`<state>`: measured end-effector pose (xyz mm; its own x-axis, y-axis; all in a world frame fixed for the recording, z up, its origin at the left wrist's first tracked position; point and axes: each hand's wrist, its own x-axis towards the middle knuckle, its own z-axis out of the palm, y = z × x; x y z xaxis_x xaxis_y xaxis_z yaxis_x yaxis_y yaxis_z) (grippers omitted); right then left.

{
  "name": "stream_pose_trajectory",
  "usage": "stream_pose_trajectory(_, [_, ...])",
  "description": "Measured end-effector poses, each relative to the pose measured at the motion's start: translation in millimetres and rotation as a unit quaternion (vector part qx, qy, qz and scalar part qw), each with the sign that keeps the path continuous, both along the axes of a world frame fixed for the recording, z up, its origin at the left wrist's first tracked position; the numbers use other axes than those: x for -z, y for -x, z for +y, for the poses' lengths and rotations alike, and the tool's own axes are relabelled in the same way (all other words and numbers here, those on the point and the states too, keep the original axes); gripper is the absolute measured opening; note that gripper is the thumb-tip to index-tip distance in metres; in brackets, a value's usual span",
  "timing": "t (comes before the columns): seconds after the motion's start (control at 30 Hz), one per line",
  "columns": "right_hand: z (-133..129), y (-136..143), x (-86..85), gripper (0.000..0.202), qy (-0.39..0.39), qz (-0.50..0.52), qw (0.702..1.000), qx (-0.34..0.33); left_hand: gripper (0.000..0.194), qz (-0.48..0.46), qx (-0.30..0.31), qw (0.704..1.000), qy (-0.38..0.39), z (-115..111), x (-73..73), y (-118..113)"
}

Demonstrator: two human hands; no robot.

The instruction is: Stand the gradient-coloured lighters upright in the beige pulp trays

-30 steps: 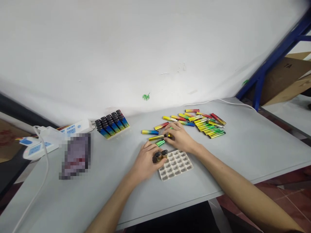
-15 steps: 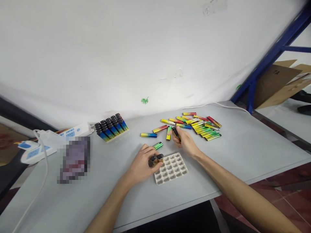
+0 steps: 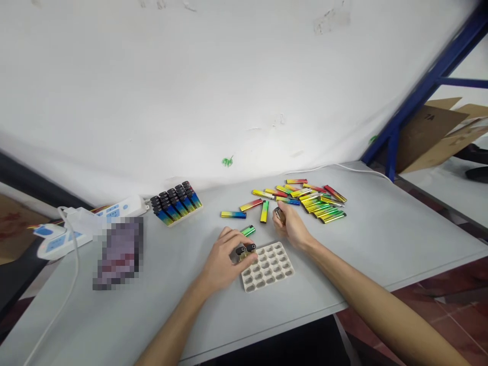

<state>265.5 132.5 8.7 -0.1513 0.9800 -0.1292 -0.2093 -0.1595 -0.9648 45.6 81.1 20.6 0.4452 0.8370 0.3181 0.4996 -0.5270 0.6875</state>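
My left hand (image 3: 224, 256) is closed around two black-topped lighters (image 3: 246, 249) standing at the left edge of a pale tray (image 3: 267, 266) with rows of oval pockets. To the right and above the tray, my right hand (image 3: 292, 223) grips another lighter (image 3: 280, 215), its body mostly hidden by the fingers. A green lighter (image 3: 247, 231) lies just past my left fingers. Near my right hand lies a yellow-green lighter (image 3: 264, 211), with a yellow-blue lighter (image 3: 233, 215) further left. Several multicoloured lighters (image 3: 320, 206) lie in a loose pile behind and right of my right hand.
A full tray of upright blue-yellow lighters (image 3: 177, 203) stands at the back left. Beside it are a white power strip (image 3: 57, 244) with cables and a blurred purple item (image 3: 120, 253). Cardboard boxes (image 3: 430, 134) sit beyond the blue frame (image 3: 392, 152) on the right.
My right hand has shifted slightly right, away from the yellow-green lighter, and the lighter in it has turned. My left hand stays at the tray's left edge. The view has tilted slightly.
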Motion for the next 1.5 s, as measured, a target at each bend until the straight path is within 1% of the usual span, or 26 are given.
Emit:
stream_pose_trajectory(0.2, [0.3,1.6,-1.8,0.058,0.004,-0.001,1.000,0.009,0.010,0.000,-0.005,1.000,-0.005,-0.6,3.1,-3.0])
stream_pose_trajectory(0.4, [1.5,1.4,0.4,0.064,0.005,0.013,1.000,0.014,0.011,0.014,-0.004,1.000,0.008,-0.6,3.4,-3.5])
stream_pose_trajectory(0.5, [3.0,0.6,3.5,0.064,0.002,0.004,1.000,0.019,0.012,0.020,-0.002,1.000,0.017,0.1,3.6,-4.1])
stream_pose_trajectory(0.63, [4.1,-1.0,8.6,0.060,-0.032,-0.029,0.999,0.021,0.018,0.042,-0.004,0.999,0.035,0.6,3.4,-5.0])
stream_pose_trajectory(0.73, [2.5,-0.4,9.5,0.060,-0.047,-0.060,0.997,0.023,0.024,0.056,-0.009,0.998,0.036,0.9,3.8,-5.1])
stream_pose_trajectory(0.83, [-1.4,1.9,4.1,0.059,-0.065,-0.083,0.994,0.019,0.025,0.065,-0.013,0.997,0.038,1.3,5.5,-4.8])
stream_pose_trajectory(0.9, [-4.0,2.6,-2.3,0.057,-0.109,-0.106,0.988,0.012,0.026,0.075,-0.012,0.996,0.038,1.9,7.2,-4.6])
stream_pose_trajectory(1.0, [-5.6,0.0,-11.5,0.044,-0.175,-0.155,0.972,-0.023,0.027,0.089,-0.005,0.996,0.031,2.9,9.1,-4.6])
stream_pose_trajectory(1.1, [-5.1,-4.5,-14.9,0.032,-0.190,-0.166,0.964,-0.083,0.029,0.095,-0.003,0.995,0.025,3.6,8.6,-5.2])
stream_pose_trajectory(1.23, [-6.7,-5.7,-10.4,0.031,-0.152,-0.114,0.972,-0.137,0.027,0.108,-0.005,0.994,0.013,4.1,6.1,-6.4])
stream_pose_trajectory(1.33, [-11.0,-2.5,-7.4,0.035,-0.141,-0.113,0.969,-0.171,0.028,0.118,-0.006,0.993,-0.001,5.4,5.7,-6.4])
stream_pose_trajectory(1.4, [-14.0,-0.9,-8.0,0.036,-0.157,-0.139,0.960,-0.186,0.027,0.123,-0.004,0.992,-0.005,6.3,6.2,-5.8])
stream_pose_trajectory(1.5, [-16.9,-2.0,-12.8,0.035,-0.210,-0.202,0.940,-0.179,0.028,0.123,-0.002,0.992,-0.002,7.0,6.8,-4.9])
